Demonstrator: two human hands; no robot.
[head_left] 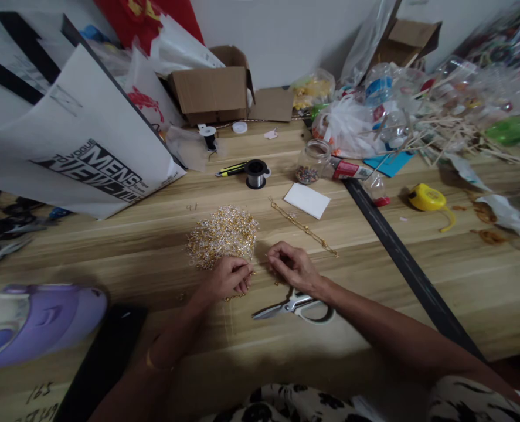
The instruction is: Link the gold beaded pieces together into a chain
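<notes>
A pile of small gold and clear beaded pieces (224,234) lies on the wooden table. At its lower right edge, my left hand (232,277) is closed in a pinch, with gold beads showing under and beside the fingers. My right hand (292,265) is pinched too, a short gap to the right of it, with a tiny gold bit at the fingertips that is too small to name. Scissors with white handles (295,303) lie just below my right hand. A gold beaded chain (302,227) stretches across the table above that hand.
Behind the pile are a wire spool (255,174), a yellow cutter (232,169), a white card (307,200) and a bead jar (313,161). A tape measure (427,197) lies right, a paper bag (79,135) stands left, and a purple appliance (44,322) is lower left.
</notes>
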